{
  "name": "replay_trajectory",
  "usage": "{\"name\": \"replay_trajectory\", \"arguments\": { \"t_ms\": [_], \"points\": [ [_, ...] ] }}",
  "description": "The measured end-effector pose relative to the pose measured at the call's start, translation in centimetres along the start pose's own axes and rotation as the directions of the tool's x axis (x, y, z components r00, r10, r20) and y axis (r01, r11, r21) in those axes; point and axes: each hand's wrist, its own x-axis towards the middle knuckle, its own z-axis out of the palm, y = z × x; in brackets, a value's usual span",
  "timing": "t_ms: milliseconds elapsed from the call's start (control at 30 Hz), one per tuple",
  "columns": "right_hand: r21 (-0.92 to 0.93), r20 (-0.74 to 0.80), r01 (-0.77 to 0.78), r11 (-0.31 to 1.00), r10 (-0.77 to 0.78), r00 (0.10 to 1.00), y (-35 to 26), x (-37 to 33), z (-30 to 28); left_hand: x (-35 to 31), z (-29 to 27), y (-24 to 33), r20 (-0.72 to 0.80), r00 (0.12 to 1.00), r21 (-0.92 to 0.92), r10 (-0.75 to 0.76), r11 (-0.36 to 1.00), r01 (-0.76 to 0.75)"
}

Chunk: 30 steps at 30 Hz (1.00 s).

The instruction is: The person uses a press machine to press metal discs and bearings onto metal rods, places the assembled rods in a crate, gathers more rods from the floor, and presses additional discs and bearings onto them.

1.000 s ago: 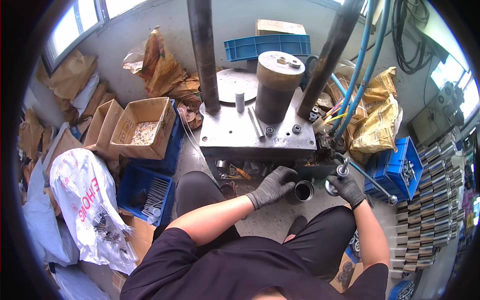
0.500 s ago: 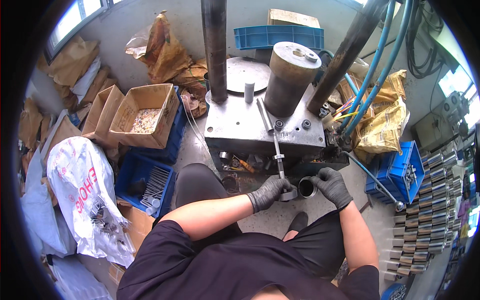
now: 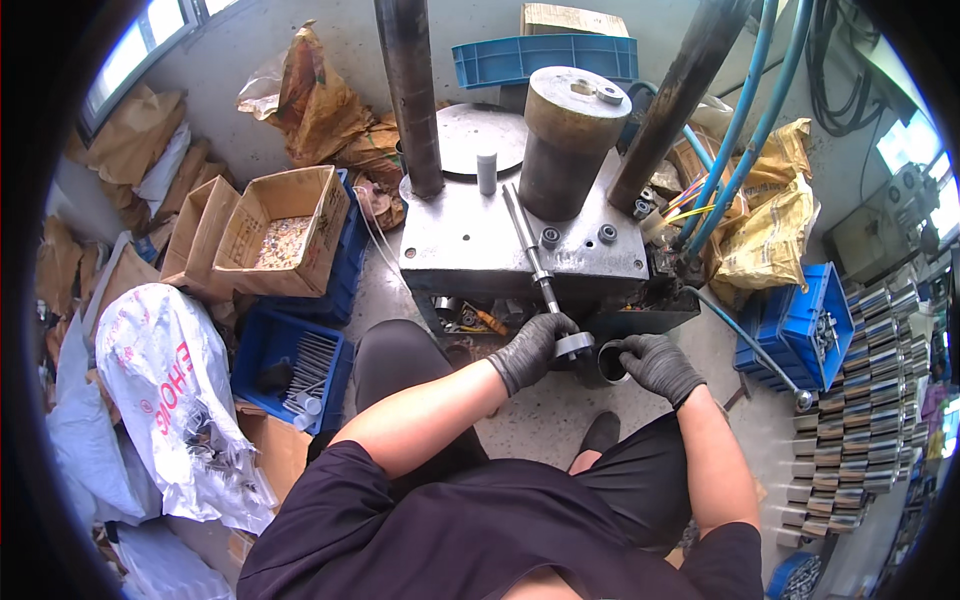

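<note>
My left hand [image 3: 541,350], in a black glove, is closed around the lower part of a long metal shaft [image 3: 540,277]. A round grey metal disc [image 3: 574,345] sits at the shaft's near end, beside my fingers. The shaft slants up over the front edge of a steel press table [image 3: 450,240], its far part above the tabletop. My right hand [image 3: 660,368], also gloved in black, grips the rim of a short hollow metal cylinder [image 3: 603,373], whose dark open end faces up. Cylinder and disc are close side by side; whether they touch I cannot tell.
A thick steel cylinder [image 3: 570,150] and a small grey cylinder [image 3: 486,173] stand on the press table between two dark posts. To the left are a cardboard box [image 3: 325,215] and a blue crate [image 3: 262,335] of metal rods. Rows of shiny metal tubes [image 3: 850,430] stand at right.
The shaft and disc have shifted slightly away from me, with my left hand moving up and left. The hollow cylinder has tilted and stays in my right hand. The whole view has shifted a little.
</note>
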Motion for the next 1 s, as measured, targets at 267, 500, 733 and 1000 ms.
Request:
{"name": "replay_trajectory", "arguments": {
  "t_ms": [267, 500, 733, 1000],
  "points": [
    [-0.157, 0.185, 0.147, 0.977, -0.117, 0.976, 0.6, -1.2, 1.1, -0.7, 0.3, 1.6, -0.076, 0.991, 0.115, 0.115, 0.988, -0.105],
    [-0.337, 0.418, 0.151, 0.929, 0.004, 0.908, 0.1, -0.4, 0.4, -1.8, -0.3, 3.2, 0.021, 0.997, 0.034, 0.077, 0.996, -0.077],
    [-0.298, 0.394, 0.14, 0.944, -0.012, 0.919, 0.5, -0.2, 0.3, 1.1, -2.3, 3.9, -0.09, 0.986, 0.121, 0.141, 0.984, -0.129],
    [-0.195, 0.335, 0.129, 0.972, -0.058, 0.941, 0.7, -0.5, -0.7, 1.3, -2.2, 0.8, -0.151, 0.843, 0.528, 0.516, 0.763, -0.373]
  ]
}}
